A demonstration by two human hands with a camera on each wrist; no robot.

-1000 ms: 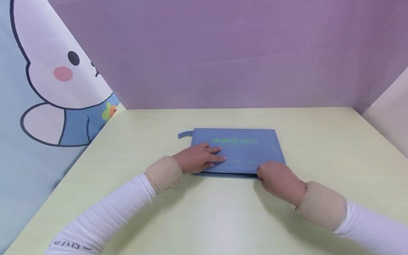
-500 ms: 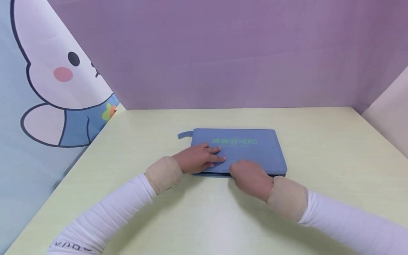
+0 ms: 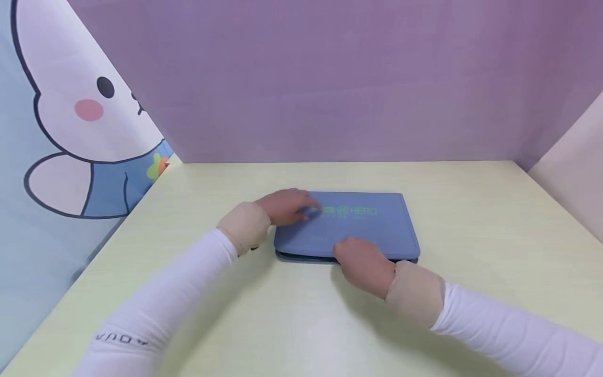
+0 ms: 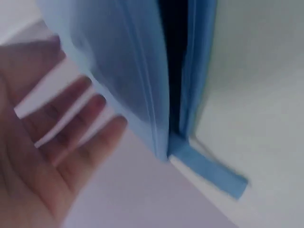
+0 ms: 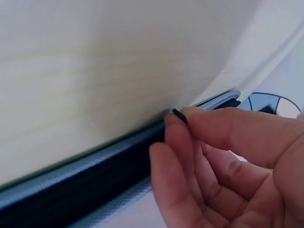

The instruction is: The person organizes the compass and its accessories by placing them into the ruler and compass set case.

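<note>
A flat blue zip pouch (image 3: 372,228) with green lettering lies on the table, a dark gap showing along its front edge. My right hand (image 3: 363,266) is at the middle of that edge. In the right wrist view, its thumb and a finger pinch a small black zipper pull (image 5: 178,115). My left hand (image 3: 285,207) is over the pouch's far left corner, fingers spread and loosely extended. The left wrist view shows those fingertips against or very near the pouch's cover; contact is unclear. A short blue strap (image 4: 211,171) sticks out from the pouch's end there.
The pouch lies on a pale wooden table (image 3: 282,324). A purple backdrop (image 3: 353,84) rises behind the table's far edge. On the left hangs a light blue panel with a cartoon rabbit (image 3: 94,131); a pale panel (image 3: 577,162) stands at the right.
My right hand has slid left along the pouch's front edge, then nearly stopped. My left hand has lifted from the cover's lower left and moved back to the far left corner.
</note>
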